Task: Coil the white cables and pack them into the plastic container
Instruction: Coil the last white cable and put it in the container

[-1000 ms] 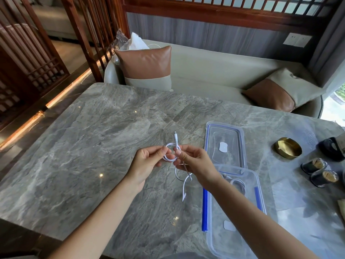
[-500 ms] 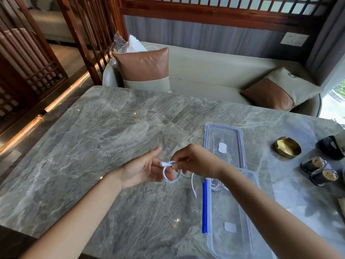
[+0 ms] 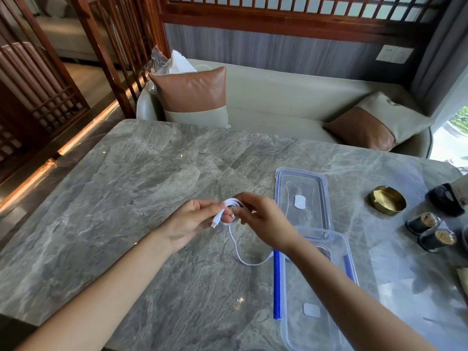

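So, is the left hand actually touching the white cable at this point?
Touching. In the head view the left hand pinches the coil of the white cable between thumb and fingers.

— What's the count?
— My two hands, left hand (image 3: 192, 221) and right hand (image 3: 263, 221); one white cable (image 3: 231, 202); one plastic container (image 3: 298, 287); one lid (image 3: 301, 188); one brass dish (image 3: 386, 200); two dark jars (image 3: 422, 223) at the frame's right; two cushions (image 3: 193, 95).

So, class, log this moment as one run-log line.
step: coiling | left hand: holds white cable coil | right hand: pinches cable | tail: hangs loose | plastic container: open, lid off
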`<action>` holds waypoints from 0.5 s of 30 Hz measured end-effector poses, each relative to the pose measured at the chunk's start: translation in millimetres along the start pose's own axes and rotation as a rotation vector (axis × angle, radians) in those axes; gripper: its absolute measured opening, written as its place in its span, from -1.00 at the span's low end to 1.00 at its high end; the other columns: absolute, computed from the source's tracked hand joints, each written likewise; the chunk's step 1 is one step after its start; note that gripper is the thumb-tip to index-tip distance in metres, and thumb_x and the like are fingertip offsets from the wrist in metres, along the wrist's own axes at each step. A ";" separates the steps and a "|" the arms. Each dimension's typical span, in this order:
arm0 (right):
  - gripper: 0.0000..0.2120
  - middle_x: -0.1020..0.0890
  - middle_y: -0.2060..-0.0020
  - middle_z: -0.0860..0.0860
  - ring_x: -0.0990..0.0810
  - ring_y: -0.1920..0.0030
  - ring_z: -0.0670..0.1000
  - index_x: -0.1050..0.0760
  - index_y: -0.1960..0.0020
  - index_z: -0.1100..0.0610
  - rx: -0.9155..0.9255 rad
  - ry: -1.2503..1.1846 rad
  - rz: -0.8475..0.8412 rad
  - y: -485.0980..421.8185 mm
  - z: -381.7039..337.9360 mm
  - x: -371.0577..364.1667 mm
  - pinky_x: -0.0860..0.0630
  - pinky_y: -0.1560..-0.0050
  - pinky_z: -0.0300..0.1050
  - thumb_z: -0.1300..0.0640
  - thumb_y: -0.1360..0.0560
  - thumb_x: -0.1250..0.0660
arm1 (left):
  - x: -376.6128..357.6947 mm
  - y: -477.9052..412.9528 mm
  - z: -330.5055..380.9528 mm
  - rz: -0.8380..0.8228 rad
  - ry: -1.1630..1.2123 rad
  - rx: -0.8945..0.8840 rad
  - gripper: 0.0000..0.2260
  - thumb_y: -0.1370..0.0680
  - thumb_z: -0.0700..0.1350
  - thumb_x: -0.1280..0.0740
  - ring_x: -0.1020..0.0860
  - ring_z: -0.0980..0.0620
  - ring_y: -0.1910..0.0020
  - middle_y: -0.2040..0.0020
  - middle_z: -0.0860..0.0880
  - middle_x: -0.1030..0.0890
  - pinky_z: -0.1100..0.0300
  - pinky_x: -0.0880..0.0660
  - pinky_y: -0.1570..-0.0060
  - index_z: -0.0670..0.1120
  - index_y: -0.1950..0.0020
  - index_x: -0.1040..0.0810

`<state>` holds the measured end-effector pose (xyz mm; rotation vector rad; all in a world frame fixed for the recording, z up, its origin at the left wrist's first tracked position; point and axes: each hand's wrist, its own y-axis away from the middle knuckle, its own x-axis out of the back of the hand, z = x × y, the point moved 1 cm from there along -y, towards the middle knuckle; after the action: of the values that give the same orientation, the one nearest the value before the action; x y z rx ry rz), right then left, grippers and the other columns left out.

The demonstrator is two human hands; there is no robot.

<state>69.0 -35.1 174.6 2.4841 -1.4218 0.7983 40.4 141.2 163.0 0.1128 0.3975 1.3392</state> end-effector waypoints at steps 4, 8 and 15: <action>-0.83 -0.56 0.33 -0.01 -0.52 0.33 -0.16 -0.54 0.07 0.21 -0.194 -0.418 0.100 8.9 7.7 -23.1 -0.54 0.17 -0.21 0.24 -0.59 -0.18 | -11.6 3.4 -13.9 0.109 0.131 -0.142 -0.81 -0.39 0.00 -0.32 -0.62 0.21 0.24 0.31 0.03 -0.69 0.44 -0.46 0.25 -0.05 0.29 -0.67; -0.77 -0.51 0.36 -0.02 -0.48 0.39 -0.23 -0.49 0.16 0.24 -0.251 -0.564 0.159 8.6 9.7 -32.4 -0.50 0.26 -0.33 0.26 -0.60 -0.13 | -19.5 5.8 -25.2 0.086 0.210 -0.140 -0.60 -0.15 0.21 -0.54 -0.61 0.17 0.14 0.19 0.02 -0.69 0.39 -0.47 0.17 -0.07 0.24 -0.66; -0.80 -0.54 0.37 -0.05 -0.47 0.37 -0.12 -0.54 0.20 0.18 0.030 0.139 -0.172 1.8 -0.1 5.1 -0.42 0.24 -0.22 0.19 -0.57 -0.24 | -1.0 14.9 -9.9 -0.195 0.100 0.127 -0.66 -0.43 0.16 -0.33 -0.60 0.08 0.04 0.09 -0.01 -0.69 0.16 -0.44 -0.10 -0.08 0.06 -0.64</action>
<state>69.5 -39.8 177.2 2.4770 -1.1414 0.9418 23.1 142.3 158.6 0.1096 0.5638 1.1295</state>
